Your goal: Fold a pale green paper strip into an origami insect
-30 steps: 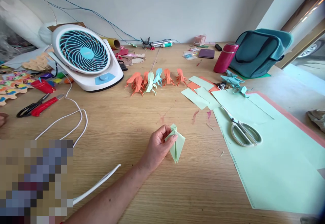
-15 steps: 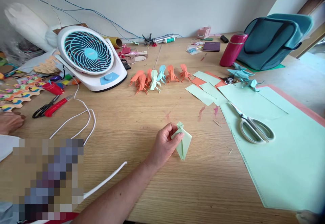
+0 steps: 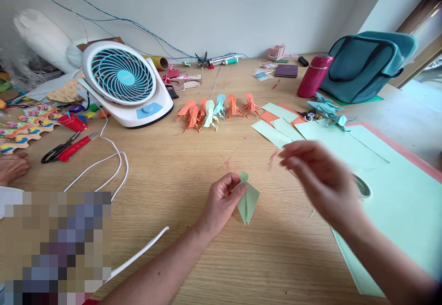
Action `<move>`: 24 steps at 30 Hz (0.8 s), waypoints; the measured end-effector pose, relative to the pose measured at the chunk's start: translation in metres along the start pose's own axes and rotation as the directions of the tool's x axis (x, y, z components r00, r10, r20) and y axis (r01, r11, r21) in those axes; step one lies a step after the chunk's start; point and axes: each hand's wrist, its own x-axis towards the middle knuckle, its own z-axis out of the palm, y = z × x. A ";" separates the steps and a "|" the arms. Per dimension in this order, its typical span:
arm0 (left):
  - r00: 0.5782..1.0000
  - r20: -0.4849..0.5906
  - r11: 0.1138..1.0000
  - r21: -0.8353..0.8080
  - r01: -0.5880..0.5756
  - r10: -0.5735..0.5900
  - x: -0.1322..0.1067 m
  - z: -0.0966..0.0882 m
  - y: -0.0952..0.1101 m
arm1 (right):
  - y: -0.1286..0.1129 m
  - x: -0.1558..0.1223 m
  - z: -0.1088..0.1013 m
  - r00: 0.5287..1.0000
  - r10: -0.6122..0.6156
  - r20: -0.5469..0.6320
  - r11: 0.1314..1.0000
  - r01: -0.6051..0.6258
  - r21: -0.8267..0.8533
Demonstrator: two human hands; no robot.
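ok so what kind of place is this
Probably an indoor craft area, maybe a small workshop: folded paper figures stand on the wooden table, large green sheets lie at the right, and the left hand holds a folded green piece.

Single head-worn camera faces forward and down over the worktop [image 3: 165,162]; hands [image 3: 223,198] occupy the near field, wall [image 3: 221,10] the background.

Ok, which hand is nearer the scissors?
Right. The right hand is in front of the scissors, hiding most of them; whether it touches them is unclear. The left hand is farther off, to their left, pinching the folded green paper.
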 end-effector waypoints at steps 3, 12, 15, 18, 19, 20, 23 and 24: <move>1.000 -0.001 0.999 0.044 -0.030 0.030 -0.001 -0.001 0.001 | 0.016 -0.007 0.018 0.982 0.144 0.124 0.985 -0.155 0.081; 0.999 0.032 0.995 0.097 -0.008 0.005 -0.004 0.002 0.003 | 0.040 -0.024 0.046 0.909 0.312 0.276 0.883 -0.385 0.269; 0.999 0.037 0.990 0.142 -0.003 -0.002 -0.004 0.001 0.000 | 0.037 -0.025 0.048 0.896 0.352 0.272 0.851 -0.427 0.306; 0.998 0.061 0.986 0.167 -0.013 0.003 -0.003 -0.002 -0.002 | 0.033 -0.026 0.049 0.888 0.376 0.263 0.828 -0.450 0.336; 0.997 0.074 0.986 0.167 -0.020 0.007 -0.002 -0.002 -0.002 | 0.032 -0.027 0.049 0.888 0.380 0.259 0.823 -0.452 0.343; 0.996 0.091 0.986 0.166 -0.027 0.012 -0.001 -0.003 -0.002 | 0.032 -0.027 0.049 0.888 0.383 0.256 0.820 -0.454 0.348; 0.991 0.135 0.982 0.186 -0.033 0.008 -0.001 -0.004 -0.002 | 0.033 -0.029 0.048 0.881 0.400 0.253 0.814 -0.468 0.343; 0.989 0.146 0.979 0.200 -0.034 0.005 -0.001 -0.004 -0.002 | 0.034 -0.030 0.048 0.878 0.406 0.252 0.814 -0.473 0.336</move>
